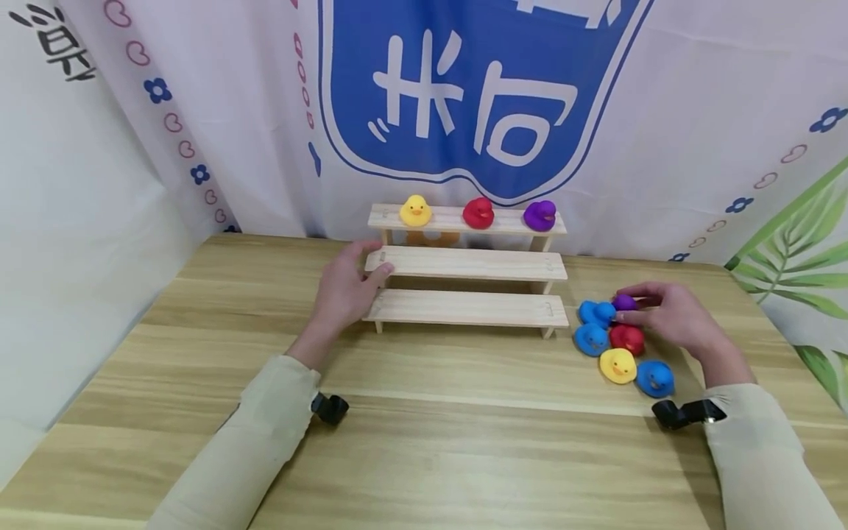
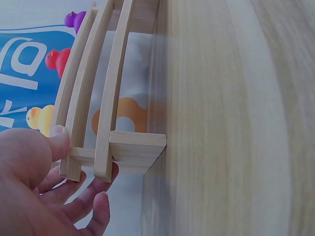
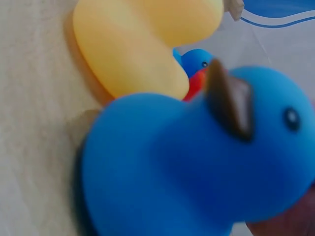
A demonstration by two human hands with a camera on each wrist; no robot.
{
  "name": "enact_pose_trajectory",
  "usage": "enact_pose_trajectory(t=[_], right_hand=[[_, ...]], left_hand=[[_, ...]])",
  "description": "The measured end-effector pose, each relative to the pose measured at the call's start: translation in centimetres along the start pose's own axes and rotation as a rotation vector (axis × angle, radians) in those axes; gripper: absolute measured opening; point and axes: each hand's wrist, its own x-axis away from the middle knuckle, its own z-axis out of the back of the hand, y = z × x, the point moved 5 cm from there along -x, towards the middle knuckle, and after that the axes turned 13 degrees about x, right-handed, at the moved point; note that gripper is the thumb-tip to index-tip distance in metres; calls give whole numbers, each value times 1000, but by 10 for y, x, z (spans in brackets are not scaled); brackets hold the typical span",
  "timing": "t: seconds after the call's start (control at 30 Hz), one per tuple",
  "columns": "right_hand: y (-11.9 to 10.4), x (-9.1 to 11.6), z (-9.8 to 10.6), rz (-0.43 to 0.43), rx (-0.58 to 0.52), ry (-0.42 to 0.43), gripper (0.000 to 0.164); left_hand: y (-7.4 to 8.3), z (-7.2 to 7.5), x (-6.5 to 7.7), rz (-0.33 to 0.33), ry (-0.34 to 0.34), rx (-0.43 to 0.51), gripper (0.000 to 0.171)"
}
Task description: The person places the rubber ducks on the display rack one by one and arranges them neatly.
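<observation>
A three-step wooden shelf (image 1: 467, 263) stands on the table. My left hand (image 1: 347, 283) grips its left end; in the left wrist view the thumb (image 2: 59, 140) lies on the middle board and the fingers curl beneath. On the top step sit a yellow rubber duck (image 1: 415, 211), a red one (image 1: 478, 213) and a purple one (image 1: 539, 216). Right of the shelf, my right hand (image 1: 669, 316) pinches another purple duck (image 1: 624, 302) between thumb and fingers, partly hidden. Beside it lie blue ducks (image 1: 592, 339), a red duck (image 1: 627, 339) and a yellow duck (image 1: 617, 366).
Another blue duck (image 1: 654, 378) lies nearest the right wrist and looms large in the right wrist view. Behind the shelf hangs a white curtain (image 1: 252, 110) with a blue printed panel. The wood-grain table (image 1: 424, 456) extends in front of the shelf.
</observation>
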Motion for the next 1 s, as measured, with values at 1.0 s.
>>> enact_pose_trajectory(t=[1.0], right_hand=[[-30,10,19,77,-106,282,53]], left_hand=[[-1,-1,-1,-31,-6,4,54]])
